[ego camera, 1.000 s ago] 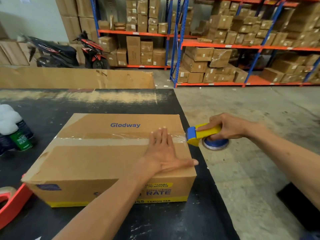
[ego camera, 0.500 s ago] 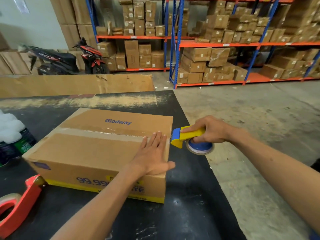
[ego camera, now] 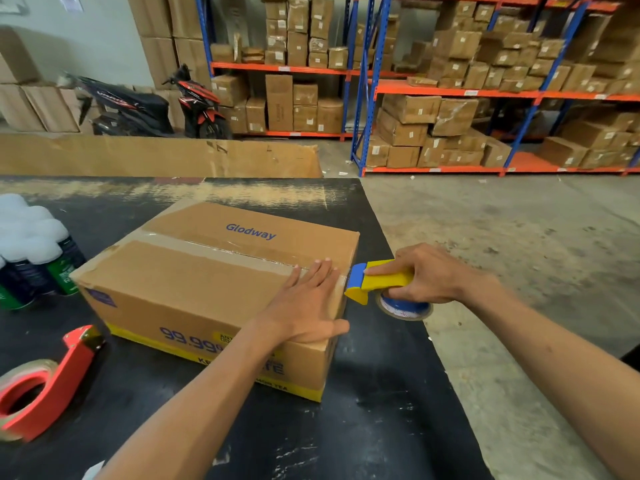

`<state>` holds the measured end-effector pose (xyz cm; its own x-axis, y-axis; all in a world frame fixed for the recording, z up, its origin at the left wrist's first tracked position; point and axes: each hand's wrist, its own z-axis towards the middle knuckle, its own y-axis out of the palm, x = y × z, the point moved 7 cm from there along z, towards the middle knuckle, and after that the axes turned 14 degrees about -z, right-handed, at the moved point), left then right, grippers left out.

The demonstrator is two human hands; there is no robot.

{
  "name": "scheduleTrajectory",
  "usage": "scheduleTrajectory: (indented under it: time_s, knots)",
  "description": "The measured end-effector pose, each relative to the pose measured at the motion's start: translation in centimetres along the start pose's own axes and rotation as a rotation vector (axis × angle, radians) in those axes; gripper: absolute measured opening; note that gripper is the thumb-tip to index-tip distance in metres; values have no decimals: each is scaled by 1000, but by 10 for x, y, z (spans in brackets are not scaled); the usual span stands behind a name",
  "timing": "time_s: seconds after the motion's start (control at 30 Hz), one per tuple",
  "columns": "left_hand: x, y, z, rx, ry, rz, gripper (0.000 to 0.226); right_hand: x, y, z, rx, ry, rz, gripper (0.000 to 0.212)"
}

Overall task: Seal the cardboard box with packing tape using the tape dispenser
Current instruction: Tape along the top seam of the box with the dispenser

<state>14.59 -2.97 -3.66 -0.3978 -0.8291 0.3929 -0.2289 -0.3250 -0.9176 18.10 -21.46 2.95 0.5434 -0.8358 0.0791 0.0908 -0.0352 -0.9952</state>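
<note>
A closed cardboard box [ego camera: 194,282] marked "Glodway" sits on the black table [ego camera: 363,427], turned at an angle. Clear tape [ego camera: 221,249] runs along its top seam to the right edge. My left hand [ego camera: 306,308] lies flat, fingers apart, on the box's top right corner, thumb over the near side. My right hand [ego camera: 426,275] grips the yellow and blue tape dispenser [ego camera: 377,282], whose blue head touches the box's right upper edge. The tape roll [ego camera: 403,308] hangs under my fingers.
A red tape dispenser [ego camera: 45,382] with a brown roll lies at the table's near left. Several white-capped bottles [ego camera: 34,251] stand at the left edge. A cardboard sheet [ego camera: 156,155] stands behind the table. Shelving [ego camera: 450,91] with boxes and a motorbike [ego camera: 145,105] fill the background.
The box has turned counter-clockwise on the table under my left hand. The yellow dispenser has stayed at the box's right edge and dropped slightly over the corner.
</note>
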Motion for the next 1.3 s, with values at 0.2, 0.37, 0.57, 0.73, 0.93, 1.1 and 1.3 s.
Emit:
scheduleTrajectory:
  time_s: [0.2,0.37,0.57,0.73,0.93,1.1,1.3]
  knots:
    - [4,1,3,-43,-52,18,104,-53,28,1,-176,-173,-355,41]
    - [22,-17,22,210,-276,-190,68,-32,17,14,-205,-17,-382,19]
    - [13,10,43,188,-471,-30,69,-18,-1,9,-165,72,-323,44]
    - [14,8,38,124,-360,29,69,7,-12,5,-49,237,-13,46]
    - [-9,-11,-3,-46,76,-66,69,15,-42,6,168,322,672,39]
    - [-18,-14,-10,-136,106,-38,95,-14,-39,26,251,331,882,39]
    - [-27,2,-3,12,-60,257,112,-32,-23,31,300,394,948,40]
